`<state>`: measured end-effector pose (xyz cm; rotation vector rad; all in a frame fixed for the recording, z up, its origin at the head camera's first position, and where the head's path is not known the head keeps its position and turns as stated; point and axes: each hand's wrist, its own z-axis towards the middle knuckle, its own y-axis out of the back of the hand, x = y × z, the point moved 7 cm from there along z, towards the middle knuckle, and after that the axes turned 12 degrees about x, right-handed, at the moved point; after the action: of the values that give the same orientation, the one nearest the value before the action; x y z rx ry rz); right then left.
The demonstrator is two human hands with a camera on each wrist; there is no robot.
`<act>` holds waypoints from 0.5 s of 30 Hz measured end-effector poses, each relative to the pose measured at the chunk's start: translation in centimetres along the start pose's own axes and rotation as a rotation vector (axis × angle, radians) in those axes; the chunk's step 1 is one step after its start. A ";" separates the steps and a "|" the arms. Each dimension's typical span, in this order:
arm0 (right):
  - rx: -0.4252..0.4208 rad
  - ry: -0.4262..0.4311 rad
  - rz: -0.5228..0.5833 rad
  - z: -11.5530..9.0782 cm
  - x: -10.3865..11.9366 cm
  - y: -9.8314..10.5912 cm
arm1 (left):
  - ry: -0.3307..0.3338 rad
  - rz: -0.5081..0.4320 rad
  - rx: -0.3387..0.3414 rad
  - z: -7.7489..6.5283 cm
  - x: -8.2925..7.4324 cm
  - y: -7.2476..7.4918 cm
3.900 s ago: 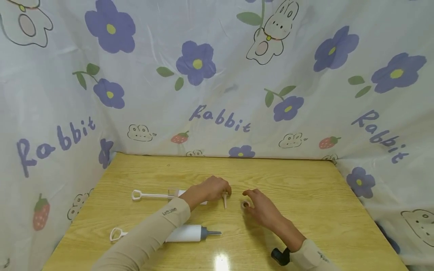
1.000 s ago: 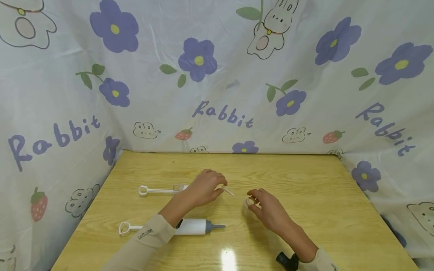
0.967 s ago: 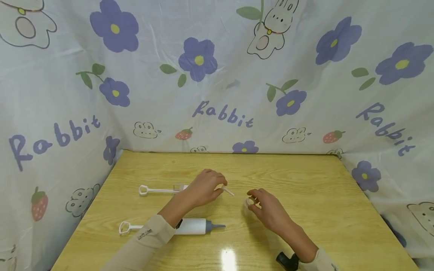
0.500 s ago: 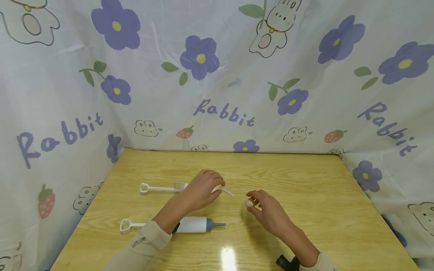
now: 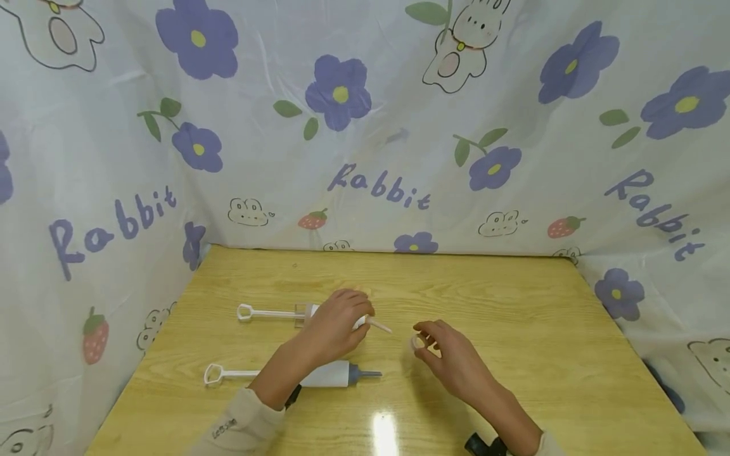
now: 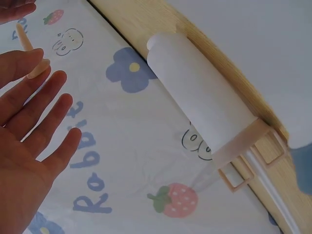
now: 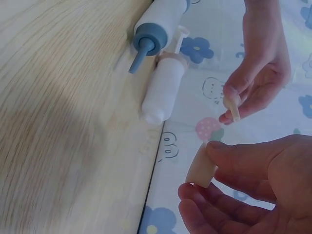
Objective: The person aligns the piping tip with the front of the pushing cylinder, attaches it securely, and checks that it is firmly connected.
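Observation:
Between thumb and forefinger, my left hand (image 5: 339,323) pinches a small beige nozzle (image 5: 380,325), its thin tip pointing right. The left wrist view shows the other fingers of that hand spread loosely. To its right, my right hand (image 5: 456,361) holds a short beige ring-shaped collar (image 7: 201,168) by thumb and fingers, apart from the nozzle. Under the left arm lies a white syringe-like tube with beige trim (image 6: 195,87), its front end bare and rounded in the right wrist view. My hand partly covers it in the head view.
A second white tube with a grey nozzle (image 5: 327,375) lies nearer me, partly behind the left wrist. Both have white plunger handles (image 5: 213,373) toward the left. The wooden table (image 5: 490,297) meets a patterned curtain (image 5: 371,145) at back and sides.
The nozzle in my left hand has turned from pointing down to pointing right. Over the last second my left hand has shifted slightly left; my right hand keeps its hold on the collar.

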<state>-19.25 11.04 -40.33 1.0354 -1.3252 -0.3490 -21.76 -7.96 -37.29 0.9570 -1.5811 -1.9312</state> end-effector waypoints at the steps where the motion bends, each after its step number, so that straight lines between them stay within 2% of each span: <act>1: -0.004 -0.001 0.002 -0.1 0.1 0.1 | 0.005 -0.002 -0.009 -0.2 0.0 0.1; 9: -0.001 0.001 0.016 -0.5 0.3 0.2 | 0.028 -0.011 -0.072 -1.5 -0.1 0.6; 15: 0.008 0.007 0.022 -1.0 0.5 0.0 | 0.046 -0.055 -0.067 -2.2 -0.1 0.7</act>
<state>-18.17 11.09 -39.91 1.0271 -1.3311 -0.3235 -20.06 -9.48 -36.81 1.0188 -1.4693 -1.9725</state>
